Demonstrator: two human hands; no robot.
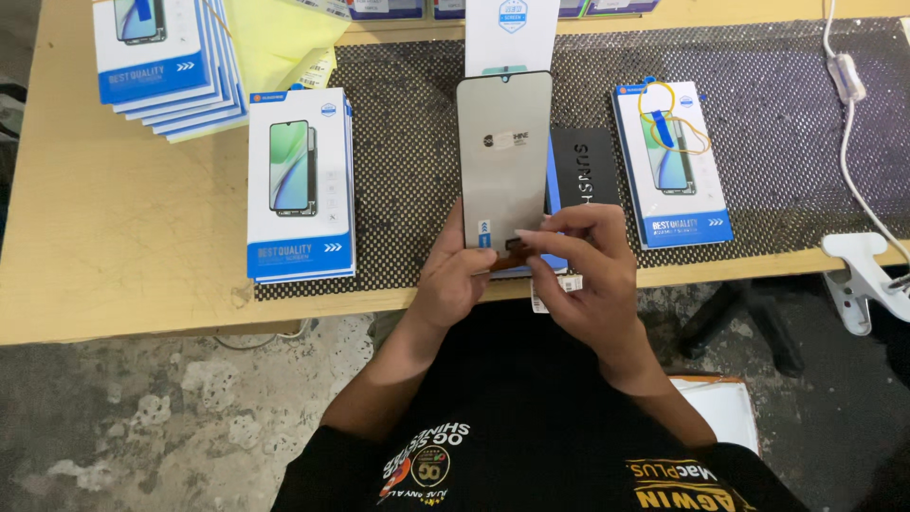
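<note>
A broad pale wooden table (114,237) takes up most of the room in front of the person, with a black perforated rubber mat (777,142) spread over its right part. On the table's far left corner lies a fanned stack of white-and-blue flat boxes (161,66); nearer, a second neat stack of white-and-blue screen boxes (301,185) sits on the mat's left edge. On the right rests a single white-and-blue box with a yellow rubber band (673,175) looped over it.

Held upright above the table's near edge is the dark, glossy rectangular phone screen panel (504,156). The left hand (455,275) is curled around its lower left corner, thumb on the glass. The right hand (583,270) is partly closed, fingertips pinching at the panel's bottom edge. A small white clamp (858,275) grips the table's right edge.
</note>
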